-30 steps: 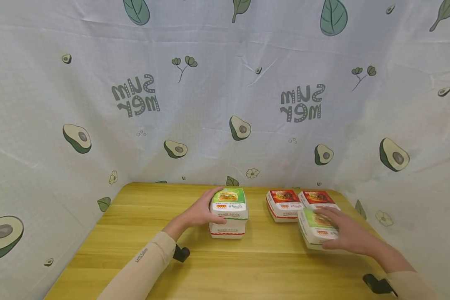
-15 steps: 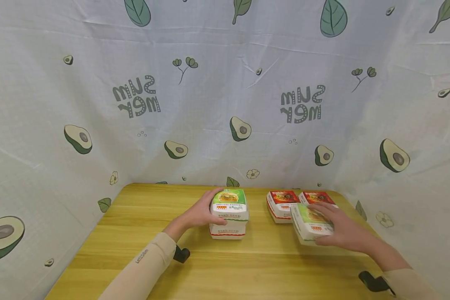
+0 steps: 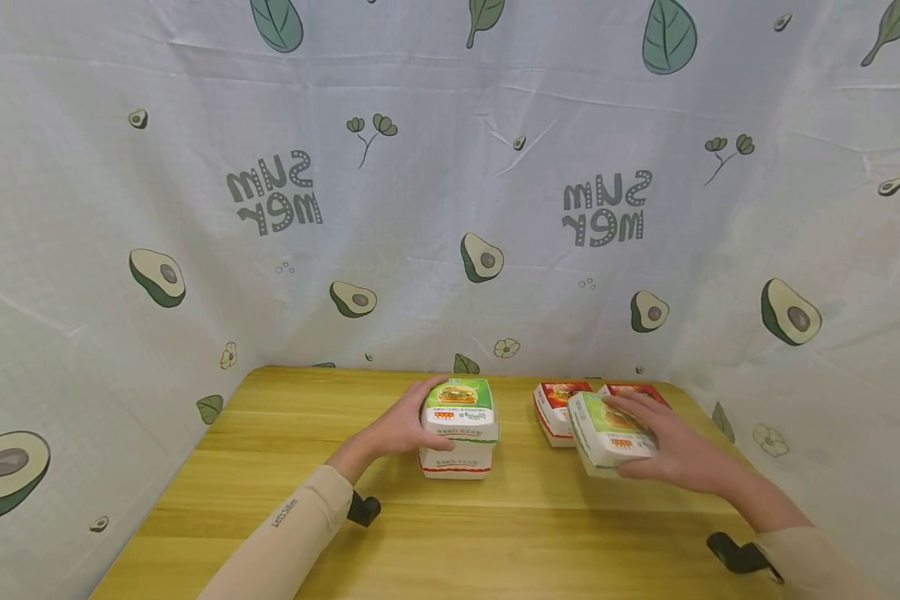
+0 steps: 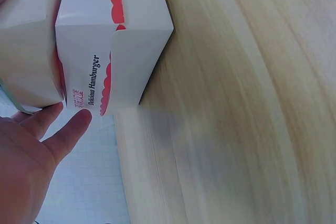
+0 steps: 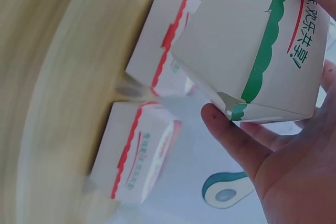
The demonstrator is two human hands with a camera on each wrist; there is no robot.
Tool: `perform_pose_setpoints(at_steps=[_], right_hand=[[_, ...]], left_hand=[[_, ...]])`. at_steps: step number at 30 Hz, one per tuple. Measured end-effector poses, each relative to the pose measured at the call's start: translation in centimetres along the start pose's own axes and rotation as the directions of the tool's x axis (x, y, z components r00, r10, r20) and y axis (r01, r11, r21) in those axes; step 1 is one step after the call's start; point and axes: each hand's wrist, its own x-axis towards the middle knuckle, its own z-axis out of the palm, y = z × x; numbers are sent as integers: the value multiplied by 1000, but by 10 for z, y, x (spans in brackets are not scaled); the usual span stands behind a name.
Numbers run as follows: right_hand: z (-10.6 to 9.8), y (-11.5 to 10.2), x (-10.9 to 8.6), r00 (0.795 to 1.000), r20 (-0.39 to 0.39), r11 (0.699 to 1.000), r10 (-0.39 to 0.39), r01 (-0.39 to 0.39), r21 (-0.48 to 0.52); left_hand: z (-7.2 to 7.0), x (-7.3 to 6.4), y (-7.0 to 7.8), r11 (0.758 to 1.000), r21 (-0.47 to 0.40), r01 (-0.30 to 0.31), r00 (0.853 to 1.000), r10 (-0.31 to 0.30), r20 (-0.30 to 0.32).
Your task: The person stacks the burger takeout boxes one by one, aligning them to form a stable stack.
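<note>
On the left, a burger box with a green top (image 3: pixel 459 395) sits on a red-trimmed burger box (image 3: pixel 456 463). My left hand (image 3: pixel 396 429) grips the upper box across its sides, thumb at the front. In the left wrist view, fingertips (image 4: pixel 79 121) reach the edge of the lower box (image 4: pixel 86 40) too. My right hand (image 3: pixel 678 448) holds another green-trimmed burger box (image 3: pixel 607 429), slightly tilted. The right wrist view shows this box (image 5: pixel 241 40) raised off the table, fingers at its corner.
Two red-topped burger boxes (image 3: pixel 558 393) (image 3: pixel 636 389) stand side by side at the back right of the wooden table (image 3: pixel 450 542), partly hidden by the held box. A printed avocado curtain (image 3: pixel 420 208) hangs behind and around the table.
My right hand has carried its green-trimmed burger box leftward and a little up, in front of the red-topped boxes. The left hand and its stack have stayed put.
</note>
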Motion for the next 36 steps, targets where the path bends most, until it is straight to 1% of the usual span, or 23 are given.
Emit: perform_pose_setpoints(at_steps=[5, 14, 23, 27, 31, 36], right_hand=[[-1, -7, 6, 1000, 8, 1000, -6, 6, 15], [-3, -19, 16, 1000, 1, 1000, -20, 20, 8], [-3, -28, 29, 999, -5, 998, -53, 53, 16], [-2, -34, 35, 998, -6, 998, -56, 56, 10], [0, -40, 39, 998, -8, 998, -55, 56, 25], [0, -49, 44, 999, -12, 999, -40, 40, 26]], left_hand=[[0, 0, 1, 1000, 8, 4, 1000, -4, -2], [0, 0, 0, 1000, 17, 7, 1000, -7, -1], [-1, 1, 1, 999, 33, -2, 1000, 2, -5], [-1, 2, 0, 999, 34, 0, 1000, 0, -7], [-1, 1, 0, 999, 34, -5, 1000, 5, -9], [0, 1, 0, 1000, 29, -6, 1000, 6, -7]])
